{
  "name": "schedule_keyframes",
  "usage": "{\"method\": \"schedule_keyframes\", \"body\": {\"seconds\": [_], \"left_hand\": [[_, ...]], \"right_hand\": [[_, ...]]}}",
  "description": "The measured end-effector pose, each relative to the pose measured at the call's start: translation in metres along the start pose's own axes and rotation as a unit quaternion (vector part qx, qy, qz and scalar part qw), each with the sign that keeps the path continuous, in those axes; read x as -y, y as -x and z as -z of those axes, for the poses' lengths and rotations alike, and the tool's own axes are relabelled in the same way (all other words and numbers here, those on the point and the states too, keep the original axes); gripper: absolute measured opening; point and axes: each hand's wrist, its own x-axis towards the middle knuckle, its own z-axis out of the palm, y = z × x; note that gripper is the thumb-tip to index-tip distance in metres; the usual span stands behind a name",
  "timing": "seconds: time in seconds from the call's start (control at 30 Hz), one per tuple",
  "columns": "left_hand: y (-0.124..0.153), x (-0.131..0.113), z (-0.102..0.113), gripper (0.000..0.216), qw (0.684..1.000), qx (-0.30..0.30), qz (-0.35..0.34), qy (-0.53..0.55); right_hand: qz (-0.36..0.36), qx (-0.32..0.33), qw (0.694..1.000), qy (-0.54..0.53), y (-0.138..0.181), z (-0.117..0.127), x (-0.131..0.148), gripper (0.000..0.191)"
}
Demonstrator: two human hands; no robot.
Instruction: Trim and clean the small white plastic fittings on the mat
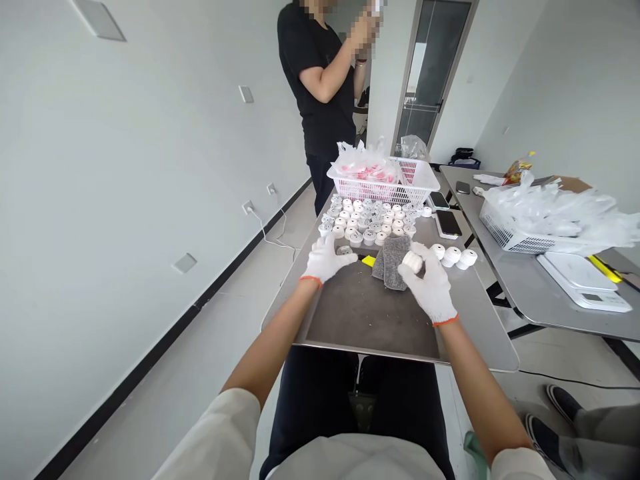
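Note:
My right hand point(431, 285), in a white glove with an orange cuff, grips a small white ribbed round piece point(413, 262) between thumb and fingers. Its exact kind cannot be made out. My left hand point(326, 261), gloved the same way, is spread with thumb out and holds nothing. It is beside a white ring-shaped piece point(345, 251) at the front of the rows. Between the hands lie a folded grey cloth point(396, 263) and a yellow object point(369, 261). Many similar white round pieces point(354, 220) stand in rows beyond my left hand.
Beyond the rows stands a white basket point(415, 175) of plastic bags. More white pieces point(453, 256) and phones point(449, 224) are on the right. A side table point(530, 287) bears another basket point(505, 230) and a white scale point(585, 283). A person point(320, 80) stands behind.

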Motion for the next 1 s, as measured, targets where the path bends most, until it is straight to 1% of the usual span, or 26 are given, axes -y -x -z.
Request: {"method": "schedule_keyframes", "body": {"seconds": [0.03,0.07,0.17,0.27,0.3,0.33,0.4,0.43,0.5,0.57,0.63,0.7,0.77,0.8,0.9,1.0], "left_hand": [[-0.009,0.008,-0.006,0.082,0.999,0.030,0.002,-0.043],[-0.016,0.015,-0.011,0.073,0.996,0.050,-0.010,-0.070],[-0.024,0.022,-0.023,0.049,0.993,0.053,-0.040,-0.095],[-0.012,0.008,-0.021,0.040,0.994,0.047,-0.068,-0.078],[-0.005,0.000,-0.019,0.039,0.992,0.051,-0.089,-0.072],[0.002,-0.009,-0.016,0.037,0.988,0.060,-0.124,-0.072],[0.017,-0.026,-0.011,0.030,0.976,0.094,-0.183,-0.076],[0.024,-0.033,-0.009,0.035,0.970,0.110,-0.204,-0.070],[0.035,-0.042,-0.003,0.045,0.966,0.120,-0.224,-0.040],[0.041,-0.044,0.002,0.051,0.960,0.131,-0.249,-0.003],[0.046,-0.041,0.007,0.051,0.950,0.151,-0.270,0.040],[0.051,-0.039,0.009,0.042,0.948,0.162,-0.262,0.084],[0.056,-0.039,0.007,0.030,0.955,0.152,-0.224,0.121],[0.060,-0.039,0.005,0.029,0.958,0.146,-0.203,0.140],[0.069,-0.043,-0.002,0.034,0.953,0.147,-0.150,0.220],[0.076,-0.046,-0.005,0.042,0.940,0.159,-0.104,0.282]], "right_hand": [[-0.029,-0.003,1.000,0.002,0.000,0.004,0.000,0.061],[-0.050,-0.004,0.999,0.005,-0.001,0.007,0.000,0.063],[-0.083,0.006,0.996,0.014,0.001,0.011,0.000,0.064],[-0.087,0.052,0.995,0.004,0.004,0.008,0.004,0.062],[-0.081,0.076,0.994,-0.001,0.005,0.005,0.006,0.062],[-0.072,0.101,0.992,-0.005,0.006,0.001,0.009,0.061],[-0.049,0.141,0.989,-0.006,0.006,-0.007,0.012,0.060],[-0.037,0.150,0.988,-0.006,0.006,-0.011,0.013,0.059],[-0.024,0.154,0.988,-0.011,0.006,-0.017,0.011,0.057],[-0.021,0.159,0.986,-0.038,0.006,-0.020,0.006,0.054],[-0.013,0.176,0.981,-0.084,0.008,-0.021,0.000,0.051],[-0.002,0.192,0.973,-0.126,0.010,-0.021,-0.003,0.049],[0.000,0.190,0.971,-0.144,0.013,-0.022,-0.002,0.050],[-0.002,0.182,0.973,-0.143,0.015,-0.022,0.000,0.051],[0.000,0.160,0.980,-0.117,0.021,-0.022,0.005,0.054],[0.031,0.153,0.985,-0.080,0.026,-0.021,0.007,0.057]]}}
